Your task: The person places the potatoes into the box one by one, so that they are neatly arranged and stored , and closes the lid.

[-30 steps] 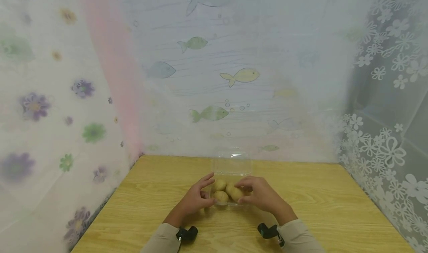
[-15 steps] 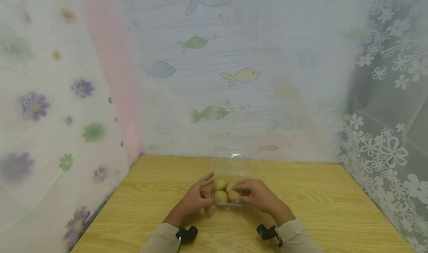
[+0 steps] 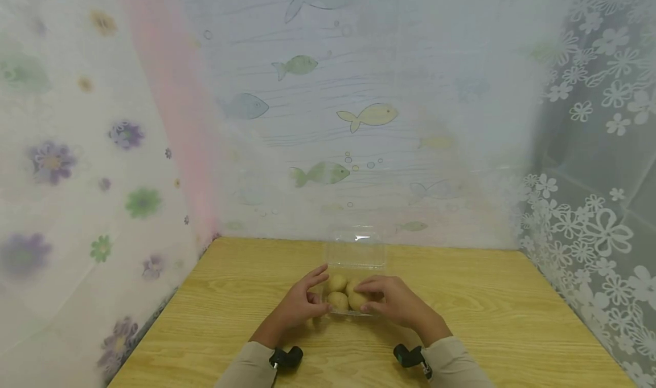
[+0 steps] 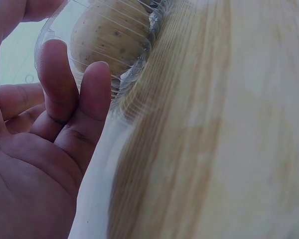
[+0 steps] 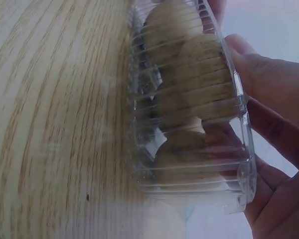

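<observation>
Several potatoes [image 3: 337, 302] lie in a clear plastic clamshell container [image 3: 353, 313], whose lid stands raised at the back. My left hand [image 3: 299, 303] holds the container at its left side, thumb by the front corner. In the left wrist view, curled fingers [image 4: 95, 89] rest against the ribbed wall, with a speckled potato [image 4: 109, 37] behind it. My right hand [image 3: 402, 301] grips the front right potato [image 3: 357, 301] inside the container. In the right wrist view, the thumb [image 5: 269, 82] lies by the rim; some fingertips show through the plastic wall.
The container stands on a wood-grain table [image 3: 230, 297]. A translucent fish-print curtain [image 3: 287, 148] hangs at the back, with flower-print sheets [image 3: 113, 223] on both sides. Small black cameras [image 3: 287, 358] are strapped at both wrists.
My right hand has shifted slightly left, and the potato in its fingers has moved left against the other potatoes. The left hand and container have stayed in place.
</observation>
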The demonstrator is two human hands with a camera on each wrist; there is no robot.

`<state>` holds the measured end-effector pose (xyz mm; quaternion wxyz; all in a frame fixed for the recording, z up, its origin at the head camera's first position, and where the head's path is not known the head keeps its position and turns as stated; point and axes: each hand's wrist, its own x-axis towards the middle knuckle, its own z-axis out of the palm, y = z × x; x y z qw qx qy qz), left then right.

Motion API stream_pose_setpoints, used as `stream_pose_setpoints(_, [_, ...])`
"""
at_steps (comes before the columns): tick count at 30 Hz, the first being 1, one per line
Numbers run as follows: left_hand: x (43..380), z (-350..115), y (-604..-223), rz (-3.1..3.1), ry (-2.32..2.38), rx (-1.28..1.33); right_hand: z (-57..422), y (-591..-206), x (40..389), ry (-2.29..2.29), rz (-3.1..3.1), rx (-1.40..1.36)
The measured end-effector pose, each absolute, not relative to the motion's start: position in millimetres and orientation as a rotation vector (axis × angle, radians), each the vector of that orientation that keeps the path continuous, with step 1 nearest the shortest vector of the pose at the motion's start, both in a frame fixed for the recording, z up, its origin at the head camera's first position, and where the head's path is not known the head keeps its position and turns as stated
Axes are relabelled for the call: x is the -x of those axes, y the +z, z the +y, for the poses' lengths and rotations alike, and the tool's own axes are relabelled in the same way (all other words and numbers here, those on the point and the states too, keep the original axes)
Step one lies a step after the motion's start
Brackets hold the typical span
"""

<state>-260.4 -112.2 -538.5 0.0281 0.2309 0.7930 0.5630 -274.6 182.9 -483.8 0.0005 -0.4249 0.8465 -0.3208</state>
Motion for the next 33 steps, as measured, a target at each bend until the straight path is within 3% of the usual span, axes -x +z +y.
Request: stream_pose_setpoints(33, [259.6, -112.2, -537.5, 2.447, 1.736, -0.721, 181.4, -486.0, 275.5, -0.914, 2.710, 1.372])
